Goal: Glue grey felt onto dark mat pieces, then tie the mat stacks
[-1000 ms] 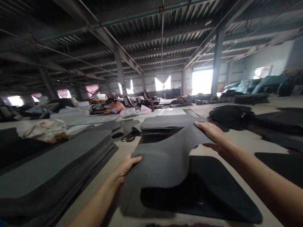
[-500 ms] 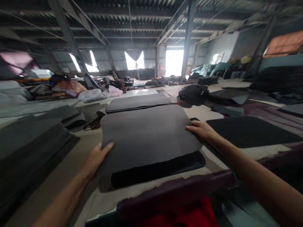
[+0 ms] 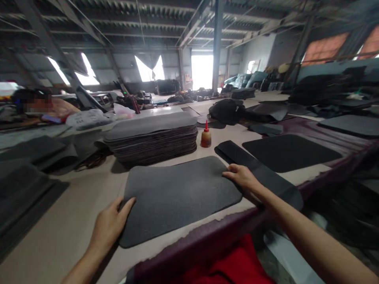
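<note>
A dark grey, rounded-corner rectangular foam sheet [image 3: 177,195] lies flat on the pale beige counter [image 3: 59,221], close to the counter's near edge. The left hand [image 3: 110,225] rests at the sheet's near left corner, fingers extended and laid flat against its edge, gripping nothing. The right hand [image 3: 242,177] sits at the sheet's right edge with fingers loosely curled and their tips touching it. Just behind the sheet stands a tall stack of similar grey foam sheets [image 3: 152,136]. To the right of that stack, behind the sheet's far right corner, is a small amber squeeze bottle with a red nozzle [image 3: 206,137]. A long black foam strip [image 3: 257,173] lies just right of the sheet, passing under the right forearm.
</note>
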The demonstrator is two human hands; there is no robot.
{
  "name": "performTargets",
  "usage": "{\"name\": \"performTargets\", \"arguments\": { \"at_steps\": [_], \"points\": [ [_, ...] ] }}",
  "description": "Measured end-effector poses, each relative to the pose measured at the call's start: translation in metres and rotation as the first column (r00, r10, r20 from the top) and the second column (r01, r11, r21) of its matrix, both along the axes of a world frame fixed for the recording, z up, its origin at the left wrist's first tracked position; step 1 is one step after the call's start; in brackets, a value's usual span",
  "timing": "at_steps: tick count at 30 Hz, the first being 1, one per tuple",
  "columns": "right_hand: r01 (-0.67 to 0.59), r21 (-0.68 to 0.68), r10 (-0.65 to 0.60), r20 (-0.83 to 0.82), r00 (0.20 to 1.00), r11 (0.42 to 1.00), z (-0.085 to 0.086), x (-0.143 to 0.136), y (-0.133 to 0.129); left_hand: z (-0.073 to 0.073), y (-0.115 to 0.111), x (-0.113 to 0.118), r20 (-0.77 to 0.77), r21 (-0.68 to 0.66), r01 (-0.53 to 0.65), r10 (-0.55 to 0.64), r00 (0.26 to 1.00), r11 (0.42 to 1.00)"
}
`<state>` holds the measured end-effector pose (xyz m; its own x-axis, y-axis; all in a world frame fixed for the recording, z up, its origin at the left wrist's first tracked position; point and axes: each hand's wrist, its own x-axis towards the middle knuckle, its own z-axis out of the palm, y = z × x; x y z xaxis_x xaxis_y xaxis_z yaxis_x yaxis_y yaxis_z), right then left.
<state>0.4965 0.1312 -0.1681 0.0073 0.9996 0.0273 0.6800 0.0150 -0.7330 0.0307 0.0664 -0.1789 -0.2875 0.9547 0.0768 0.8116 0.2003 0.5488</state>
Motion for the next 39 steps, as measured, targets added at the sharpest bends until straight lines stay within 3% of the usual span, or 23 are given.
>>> {"name": "performTargets", "arguments": {
  "at_steps": [11,27,30,33,35,38,39],
  "points": [
    [-0.030,0.065,0.019,0.165,0.986,0.997,-0.001,-0.001,-0.004,-0.008,0.000,0.005,-0.254,-0.112,-0.014,-0.015,0.967,0.994],
    [-0.008,0.105,-0.033,0.382,0.924,0.994,-0.003,-0.005,-0.014,-0.012,-0.003,0.003,-0.302,-0.128,-0.034,-0.006,0.953,0.991],
    [0.005,0.133,-0.059,0.405,0.913,0.991,-0.003,-0.006,-0.019,-0.007,-0.006,0.005,-0.177,-0.073,-0.043,0.029,0.984,0.996],
    [0.059,0.157,-0.120,0.418,0.900,0.986,-0.001,-0.007,-0.026,-0.003,-0.009,0.006,0.142,0.049,0.011,-0.018,0.990,0.999],
    [0.042,0.118,-0.088,0.415,0.906,0.992,-0.003,-0.002,-0.025,-0.004,-0.008,0.004,0.241,0.054,0.012,-0.025,0.970,0.998],
    [0.043,0.033,-0.053,0.448,0.892,0.999,-0.019,0.015,-0.015,-0.010,-0.007,-0.001,0.399,0.038,0.008,-0.023,0.916,0.999],
    [0.021,0.065,-0.050,0.483,0.874,0.998,-0.029,0.023,-0.009,-0.011,-0.007,-0.001,0.450,0.043,0.008,-0.027,0.893,0.999]
  ]
}}
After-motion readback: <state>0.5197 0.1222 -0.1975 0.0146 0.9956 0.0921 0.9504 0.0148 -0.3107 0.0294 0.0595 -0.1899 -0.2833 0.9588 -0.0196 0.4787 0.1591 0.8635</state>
